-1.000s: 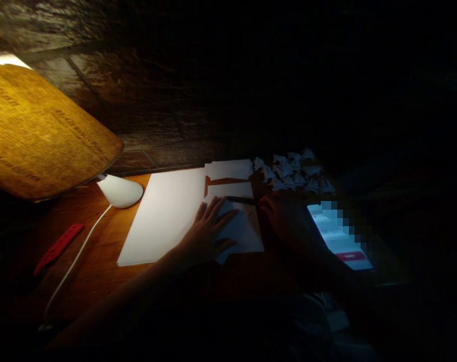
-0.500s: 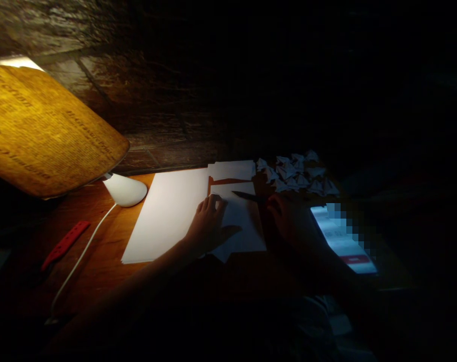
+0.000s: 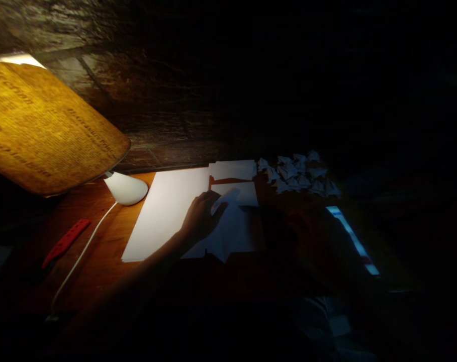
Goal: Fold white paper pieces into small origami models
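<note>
While the lamp (image 3: 125, 188) glows off to its left, the left grip (image 3: 202, 217) closes thumb and fingers on a lifted flap of the small white sheet (image 3: 238, 231), which lies flat on the surface (image 3: 100, 236) just to its right. The right grip (image 3: 307, 236) sits in deep shadow beyond the sheet; I cannot tell whether it is open or closed.

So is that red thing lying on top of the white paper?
No, the red strip lies on the wooden desk, well to the left of the white paper and not touching it.
</note>
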A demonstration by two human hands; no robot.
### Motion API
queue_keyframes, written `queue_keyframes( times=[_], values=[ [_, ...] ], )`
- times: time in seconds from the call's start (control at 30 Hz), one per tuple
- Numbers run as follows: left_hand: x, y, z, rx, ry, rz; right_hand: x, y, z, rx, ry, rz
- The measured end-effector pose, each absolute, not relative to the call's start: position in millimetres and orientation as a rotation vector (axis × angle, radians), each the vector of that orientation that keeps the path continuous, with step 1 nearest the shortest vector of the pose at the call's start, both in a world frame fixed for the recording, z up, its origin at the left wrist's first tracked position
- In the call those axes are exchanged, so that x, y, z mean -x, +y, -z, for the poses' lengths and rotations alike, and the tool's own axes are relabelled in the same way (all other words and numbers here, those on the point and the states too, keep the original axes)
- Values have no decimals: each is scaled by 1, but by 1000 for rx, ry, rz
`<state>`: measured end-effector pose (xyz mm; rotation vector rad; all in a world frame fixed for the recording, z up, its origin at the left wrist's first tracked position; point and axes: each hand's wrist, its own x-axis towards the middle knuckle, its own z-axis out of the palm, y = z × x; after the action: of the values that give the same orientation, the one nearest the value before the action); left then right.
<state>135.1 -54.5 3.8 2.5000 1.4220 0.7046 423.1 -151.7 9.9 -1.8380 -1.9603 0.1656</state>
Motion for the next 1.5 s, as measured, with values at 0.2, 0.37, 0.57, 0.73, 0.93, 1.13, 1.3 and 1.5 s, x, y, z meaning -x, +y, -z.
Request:
queue_keyframes(
  times=[0.2,0.37,0.57,0.73,0.93,1.13,1.3,1.5],
  values=[
    [-131,-59,-1,-2511,1300,-791,-384,-127,-28,1882,-2133,-305],
    [-113,-77,2,-2686,1124,-690,-363,-105,-21,1817,-2185,-274],
    [-99,-88,14,-2708,1073,-498,-359,-103,-13,1742,-2218,-261],
    [-102,-87,18,-2684,1061,-532,-353,-95,-5,1669,-2201,-308],
    [-101,-88,21,-2671,1079,-548,-350,-90,6,1584,-2152,-426],
    [-103,-90,16,-2665,1081,-518,-365,-93,6,1402,-2177,-538],
    [-103,-89,15,-2669,1075,-522,-363,-93,7,1427,-2217,-470],
    [-103,-88,16,-2665,1072,-518,-352,-88,6,1475,-2223,-465]
  ],
)
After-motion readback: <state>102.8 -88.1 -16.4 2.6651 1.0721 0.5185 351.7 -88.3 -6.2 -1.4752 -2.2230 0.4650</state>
